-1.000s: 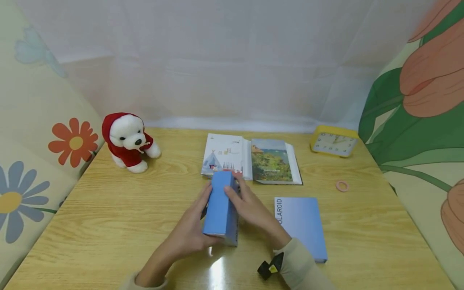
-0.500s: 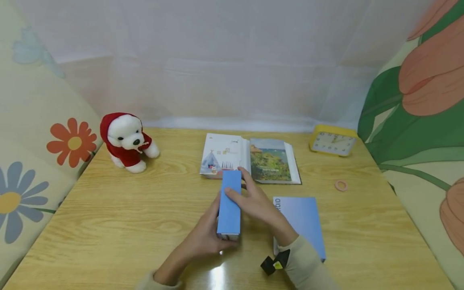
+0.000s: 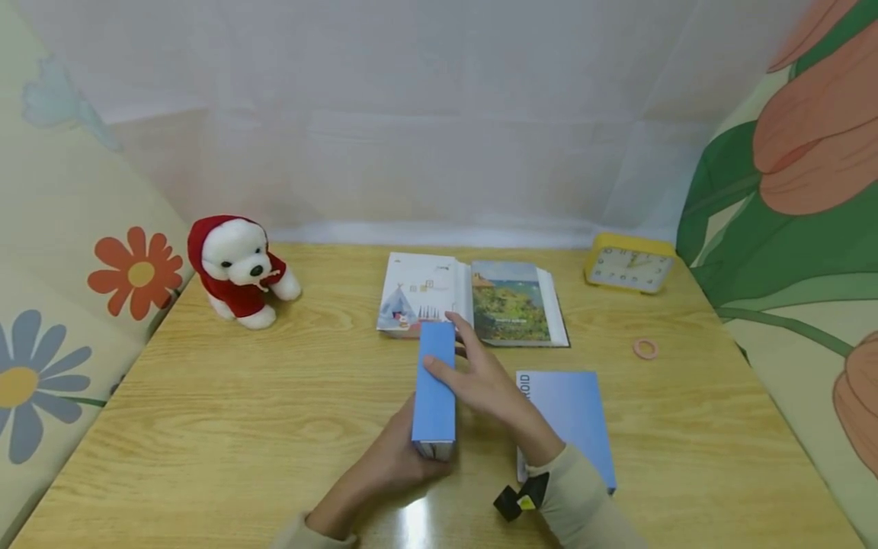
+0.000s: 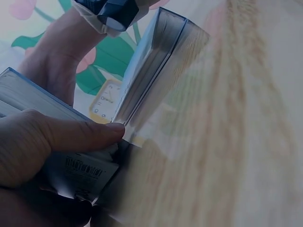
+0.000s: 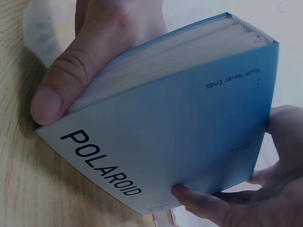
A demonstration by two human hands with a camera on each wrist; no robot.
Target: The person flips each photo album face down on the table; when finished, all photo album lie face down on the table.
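Both hands on one blue book (image 3: 434,389), stood on edge on the worktop (image 3: 206,412), just in front of the open book (image 3: 473,301). Left hand (image 3: 398,461) grips the near end from the left side, thumb curled across the lower corner; the left wrist view shows that thumb pressed on a white barcode label (image 4: 85,170) there. Right hand (image 3: 483,381) clasps the book from the right, thumb over the top edge, fingers reaching to the far end. In the right wrist view the thumb (image 5: 52,101) sits on the page edges and the fingertips (image 5: 203,203) curl under the cover's lower edge.

Blue book: sky-blue cover, shading paler toward one end, thick block of white pages. Cover reads "POLAROID" in large black capitals; small print near the other end reads "Youth Never Ends". Further tiny print too small to read.

A second blue volume (image 3: 569,419) lies flat just right of the held book, partly under the right sleeve; the letters "OID" show along its left edge.

Open book shows a drawn tent on the left page, a landscape picture on the right. Plush bear in a red hood (image 3: 236,271) well to the left of the open book. Yellow clock (image 3: 629,264) to its right; pink ring (image 3: 645,349) near the clock, nearer the worktop's front.
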